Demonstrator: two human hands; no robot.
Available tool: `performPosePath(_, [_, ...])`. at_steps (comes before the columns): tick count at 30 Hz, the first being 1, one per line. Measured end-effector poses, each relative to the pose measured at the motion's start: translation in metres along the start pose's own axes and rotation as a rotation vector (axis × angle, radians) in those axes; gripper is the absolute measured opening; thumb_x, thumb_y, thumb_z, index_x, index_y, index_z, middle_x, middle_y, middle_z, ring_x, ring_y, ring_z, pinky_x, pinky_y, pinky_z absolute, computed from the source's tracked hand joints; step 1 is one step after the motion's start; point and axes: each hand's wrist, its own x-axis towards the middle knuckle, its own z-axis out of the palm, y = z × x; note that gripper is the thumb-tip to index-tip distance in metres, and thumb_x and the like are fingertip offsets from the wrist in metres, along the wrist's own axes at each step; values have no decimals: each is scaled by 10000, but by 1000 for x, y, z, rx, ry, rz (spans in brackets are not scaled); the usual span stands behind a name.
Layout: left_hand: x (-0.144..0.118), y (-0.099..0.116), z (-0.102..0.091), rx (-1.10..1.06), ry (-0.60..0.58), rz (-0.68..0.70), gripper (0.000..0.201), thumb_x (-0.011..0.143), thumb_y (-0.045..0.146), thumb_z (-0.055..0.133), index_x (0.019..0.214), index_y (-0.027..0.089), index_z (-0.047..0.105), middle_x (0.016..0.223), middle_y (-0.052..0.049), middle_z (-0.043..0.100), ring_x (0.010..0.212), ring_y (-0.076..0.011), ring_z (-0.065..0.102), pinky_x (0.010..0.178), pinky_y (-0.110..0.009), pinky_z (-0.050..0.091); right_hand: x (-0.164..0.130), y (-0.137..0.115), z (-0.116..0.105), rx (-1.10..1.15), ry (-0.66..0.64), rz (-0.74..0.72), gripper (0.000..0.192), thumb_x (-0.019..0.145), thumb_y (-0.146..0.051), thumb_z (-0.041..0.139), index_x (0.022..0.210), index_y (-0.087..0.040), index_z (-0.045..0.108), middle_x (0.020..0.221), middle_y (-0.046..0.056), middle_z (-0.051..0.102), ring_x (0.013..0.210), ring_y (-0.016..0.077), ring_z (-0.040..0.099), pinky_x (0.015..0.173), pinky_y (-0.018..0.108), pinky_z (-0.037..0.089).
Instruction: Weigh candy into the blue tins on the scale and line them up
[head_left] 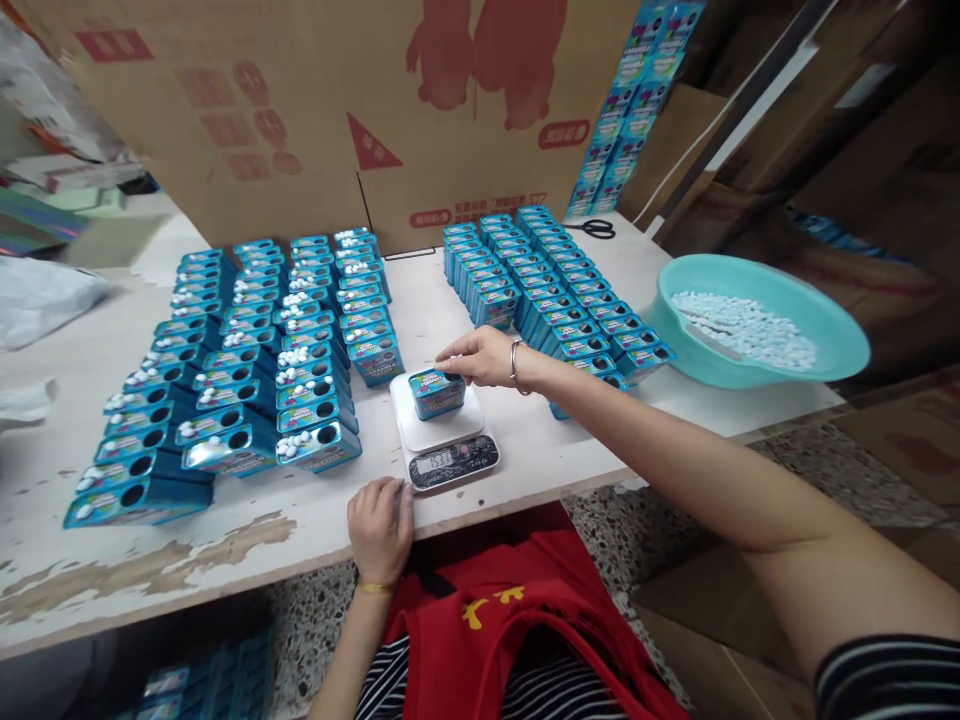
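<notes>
Reaching in from the right, right hand (484,357) hovering with fingertips (448,364) pinched on the top edge of a small blue tin (436,392), a bangle circling the wrist. Tin sitting flat on the white platform of a digital kitchen scale (444,435), long axis running left to right, lying just left of and below the knuckles. Display (452,463) glowing with digits too small to read surely.

Resting at the near table edge, left hand (381,527) curled loosely, grasping nothing that can be seen, fingers touching the scale's near left corner. Right hand being the one on the tin; left hand lying near, just beyond the scale's front.

Spreading to the left of the scale, rows of open tins (247,370) lying on a worn white table (525,455), white tablets showing on several beside dark round holes. Standing to the far right, rows of closed tins (547,290) packed close. Sitting farther right, a teal basin (757,320) holding white tablets (746,328). Lying at the far edge, black scissors (598,229). Looming behind, a large cardboard box (360,110).
</notes>
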Motion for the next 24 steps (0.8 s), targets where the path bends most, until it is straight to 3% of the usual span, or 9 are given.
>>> performPosePath(5, [0,1,0,11,16,10,130,872,279,540,902,172,608,869,-59,636,832,-181,556,760,-310,382,-2,4,-3,14,48,-44,256,780,-224,678,982,-71,713,444,-52,490,407,37,394,395,165,302])
performPosePath(10, [0,1,1,10,3,13,117,870,270,545,899,172,604,868,-59,636,837,-185,553,762,-312,383,-2,17,-8,379,-9,-1,199,808,-218,652,945,-78,679,446,-60,481,331,12,269,333,167,166])
performPosePath(15, [-1,2,1,4,-2,6,114,872,263,540,903,173,603,874,-60,636,840,-187,554,762,-316,385,-10,31,-11,660,-51,-12,204,777,-248,689,870,-71,650,518,-32,525,349,5,301,339,157,154])
performPosePath(19, [-1,1,1,-14,-1,2,125,884,242,511,928,167,601,891,-68,632,852,-188,557,770,-319,395,-25,59,-12,840,13,61,237,759,-260,697,904,-85,632,559,-31,530,366,5,327,344,144,145])
performPosePath(24, [-2,0,5,-47,52,-17,173,898,225,468,1001,144,581,945,-96,621,900,-191,564,792,-320,416,-46,113,2,1005,128,248,159,780,-198,617,904,-100,600,560,-25,515,364,18,322,328,146,114])
